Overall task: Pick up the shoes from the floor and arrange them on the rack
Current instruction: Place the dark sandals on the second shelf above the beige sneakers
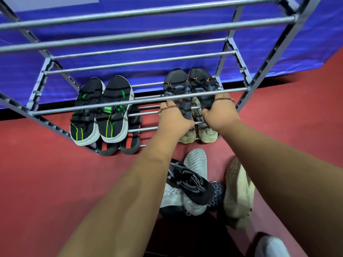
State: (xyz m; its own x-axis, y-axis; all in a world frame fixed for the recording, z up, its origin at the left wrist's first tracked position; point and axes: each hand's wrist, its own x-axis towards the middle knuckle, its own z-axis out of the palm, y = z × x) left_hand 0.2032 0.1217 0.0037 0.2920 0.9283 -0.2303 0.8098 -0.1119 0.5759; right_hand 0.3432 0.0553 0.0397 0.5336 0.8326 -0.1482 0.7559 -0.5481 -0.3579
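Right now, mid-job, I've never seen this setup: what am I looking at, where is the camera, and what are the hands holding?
There is no machine here. A person works with bare hands, and the single picture comes from a camera worn on their head, looking down. The left hand and right hand each hold one shoe of a grey pair on a shelf of the metal rack. A black-and-green pair sits to its left, and a beige pair on the shelf below. On the red floor, a black-and-white shoe and a beige shoe lie heaped, not yet racked.
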